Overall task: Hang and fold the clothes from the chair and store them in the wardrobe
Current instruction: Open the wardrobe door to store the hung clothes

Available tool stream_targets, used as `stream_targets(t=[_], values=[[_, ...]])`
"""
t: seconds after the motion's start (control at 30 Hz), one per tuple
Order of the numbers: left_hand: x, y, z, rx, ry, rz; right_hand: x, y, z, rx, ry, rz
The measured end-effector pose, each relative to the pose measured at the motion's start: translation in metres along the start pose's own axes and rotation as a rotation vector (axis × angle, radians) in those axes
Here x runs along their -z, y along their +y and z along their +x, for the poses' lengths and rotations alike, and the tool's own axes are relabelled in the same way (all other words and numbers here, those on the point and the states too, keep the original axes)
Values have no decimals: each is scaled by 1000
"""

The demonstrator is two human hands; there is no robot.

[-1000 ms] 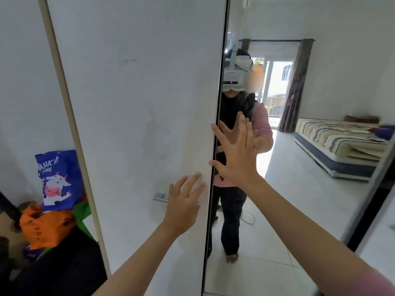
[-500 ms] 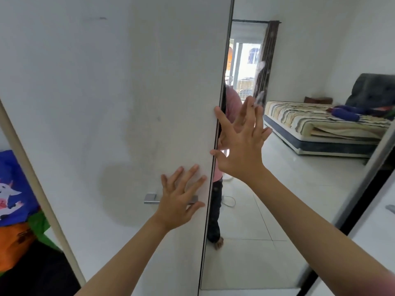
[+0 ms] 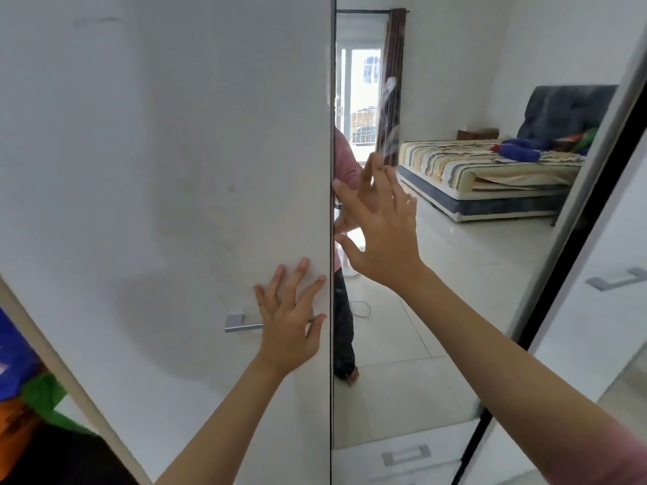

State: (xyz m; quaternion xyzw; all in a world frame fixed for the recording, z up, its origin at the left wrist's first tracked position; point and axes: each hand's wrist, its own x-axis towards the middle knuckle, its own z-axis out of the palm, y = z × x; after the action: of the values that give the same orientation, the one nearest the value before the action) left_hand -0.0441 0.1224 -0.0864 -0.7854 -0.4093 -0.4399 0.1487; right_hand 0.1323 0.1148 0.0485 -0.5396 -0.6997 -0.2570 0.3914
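Observation:
A tall white wardrobe door (image 3: 168,169) fills the left and middle of the view. My left hand (image 3: 290,316) lies flat on it with fingers spread, just over its metal handle (image 3: 238,323). Beside it stands a mirrored wardrobe door (image 3: 455,292). My right hand (image 3: 381,232) presses flat on the mirror near its left edge, fingers straight and spread. At the lower left, past the white door's edge, folded clothes (image 3: 21,390) in blue, green, orange and black show inside the wardrobe.
The mirror reflects a bed with a striped sheet (image 3: 483,169), a curtain and a bright doorway. White drawers with metal handles (image 3: 406,455) sit below the mirror. Another white wardrobe panel with a handle (image 3: 616,280) stands at the right.
The white door has swung further across to the left, hiding more of the clothes inside. Both hands stay flat on the doors and the view has turned right.

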Motion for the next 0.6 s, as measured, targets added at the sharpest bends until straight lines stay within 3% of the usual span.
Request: stream_targets(t=[0.13,0.2,0.47,0.6], values=[[-11,49,-7,113,11,-239,16,15,-28,24,31,258],[-21,80,-11,118,-13,-365,26,30,-51,-52,10,317],[-92,183,12,86,-286,-768,71,155,-153,-483,-83,93],[-142,248,35,66,-367,-915,99,231,-185,-592,-109,34]])
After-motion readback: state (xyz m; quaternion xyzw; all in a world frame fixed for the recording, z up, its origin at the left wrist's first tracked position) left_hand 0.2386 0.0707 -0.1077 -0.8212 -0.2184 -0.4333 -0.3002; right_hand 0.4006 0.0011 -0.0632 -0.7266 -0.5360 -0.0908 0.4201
